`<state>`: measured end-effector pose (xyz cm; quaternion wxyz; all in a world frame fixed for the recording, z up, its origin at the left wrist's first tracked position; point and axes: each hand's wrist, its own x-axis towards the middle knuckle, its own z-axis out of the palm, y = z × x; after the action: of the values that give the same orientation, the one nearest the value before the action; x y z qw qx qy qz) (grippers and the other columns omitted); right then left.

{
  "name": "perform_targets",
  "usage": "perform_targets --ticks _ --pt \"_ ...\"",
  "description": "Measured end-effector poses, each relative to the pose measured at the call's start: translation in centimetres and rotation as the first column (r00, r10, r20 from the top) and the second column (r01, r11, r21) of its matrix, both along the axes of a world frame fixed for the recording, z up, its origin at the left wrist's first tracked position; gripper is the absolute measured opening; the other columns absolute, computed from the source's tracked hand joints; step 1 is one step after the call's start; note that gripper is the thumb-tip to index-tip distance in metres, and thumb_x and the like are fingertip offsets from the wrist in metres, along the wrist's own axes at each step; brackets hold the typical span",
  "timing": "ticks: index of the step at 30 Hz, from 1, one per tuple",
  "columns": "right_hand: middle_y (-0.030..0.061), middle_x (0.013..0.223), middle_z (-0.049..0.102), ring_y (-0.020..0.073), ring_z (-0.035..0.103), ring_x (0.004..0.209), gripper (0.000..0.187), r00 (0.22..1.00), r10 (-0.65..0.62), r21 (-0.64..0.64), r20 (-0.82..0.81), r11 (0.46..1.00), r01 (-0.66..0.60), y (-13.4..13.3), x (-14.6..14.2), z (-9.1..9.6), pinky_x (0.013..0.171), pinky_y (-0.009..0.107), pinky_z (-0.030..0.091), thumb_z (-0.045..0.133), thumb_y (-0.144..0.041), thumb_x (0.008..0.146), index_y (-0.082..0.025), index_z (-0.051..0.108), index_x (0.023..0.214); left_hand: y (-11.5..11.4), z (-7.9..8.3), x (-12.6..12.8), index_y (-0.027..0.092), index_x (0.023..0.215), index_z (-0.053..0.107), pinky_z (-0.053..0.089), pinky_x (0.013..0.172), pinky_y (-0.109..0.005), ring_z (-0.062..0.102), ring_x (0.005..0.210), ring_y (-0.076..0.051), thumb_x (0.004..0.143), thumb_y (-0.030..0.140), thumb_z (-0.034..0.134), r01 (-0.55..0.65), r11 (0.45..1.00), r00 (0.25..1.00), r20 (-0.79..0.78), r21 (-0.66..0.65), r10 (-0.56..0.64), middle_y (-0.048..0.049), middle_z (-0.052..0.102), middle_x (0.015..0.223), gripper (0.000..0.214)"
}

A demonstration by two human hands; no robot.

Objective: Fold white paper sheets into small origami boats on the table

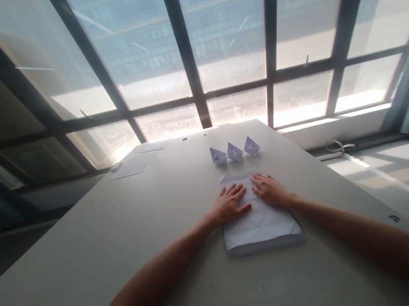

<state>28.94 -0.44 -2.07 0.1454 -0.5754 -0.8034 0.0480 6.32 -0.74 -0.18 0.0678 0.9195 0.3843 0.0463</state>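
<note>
A white sheet of paper (259, 227) lies on the grey table (127, 251), creased and partly folded at its far end. My left hand (230, 202) rests flat on the paper's far left part, fingers stretched out. My right hand (270, 189) lies flat beside it on the far right part, fingers spread. Both palms press down and hold nothing. Beyond the sheet stand three small folded paper boats (235, 152) in a row.
Loose paper sheets (131, 165) lie at the table's far left corner. A large window with dark frames (185, 45) fills the background. Scissors (340, 146) rest on the sill at the right. The table's right edge runs diagonally near my right arm.
</note>
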Motion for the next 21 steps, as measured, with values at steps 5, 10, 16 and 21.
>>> perform_targets --ticks 5,10,16,21 --pt "0.0194 0.154 0.040 0.0287 0.032 0.144 0.052 0.995 -0.104 0.003 0.014 0.995 0.104 0.55 0.67 -0.17 0.118 0.048 0.022 0.038 -0.035 0.100 -0.009 0.047 0.144 -0.04 0.09 -0.01 0.026 0.157 0.026 0.013 0.121 -0.049 0.016 0.151 -0.027 0.095 0.069 0.036 0.001 1.000 1.000 -0.007 0.000 -0.001 -0.0059 0.024 0.163 0.075" --pt "0.0202 0.153 0.041 0.0292 0.033 0.144 0.053 0.994 -0.103 0.009 0.018 0.995 0.103 0.65 0.75 -0.33 0.117 0.046 0.022 0.038 -0.034 0.100 -0.007 0.047 0.144 -0.01 0.01 -0.03 0.026 0.157 0.026 0.014 0.121 -0.049 0.016 0.151 -0.027 0.095 0.068 0.036 0.003 1.000 1.000 -0.008 0.005 -0.003 -0.0059 0.024 0.162 0.076" --pt "0.0211 0.152 0.041 0.0295 0.033 0.144 0.051 0.996 -0.081 0.024 0.023 0.996 0.081 0.52 0.72 -0.37 0.117 0.047 0.023 0.038 -0.034 0.100 -0.008 0.048 0.142 0.03 -0.08 -0.08 0.026 0.157 0.026 0.013 0.121 -0.049 0.016 0.151 -0.027 0.095 0.070 0.034 0.002 1.000 1.000 -0.006 0.003 -0.002 -0.0056 0.023 0.163 0.077" --pt "0.0213 0.152 0.042 0.0293 0.034 0.143 0.051 0.996 -0.080 0.033 0.026 0.996 0.080 0.53 0.70 -0.43 0.117 0.046 0.024 0.038 -0.033 0.099 -0.008 0.049 0.142 0.03 -0.04 -0.07 0.027 0.157 0.026 0.013 0.121 -0.048 0.016 0.151 -0.027 0.095 0.069 0.035 0.000 1.000 1.000 -0.004 0.001 0.000 -0.0055 0.024 0.163 0.076"
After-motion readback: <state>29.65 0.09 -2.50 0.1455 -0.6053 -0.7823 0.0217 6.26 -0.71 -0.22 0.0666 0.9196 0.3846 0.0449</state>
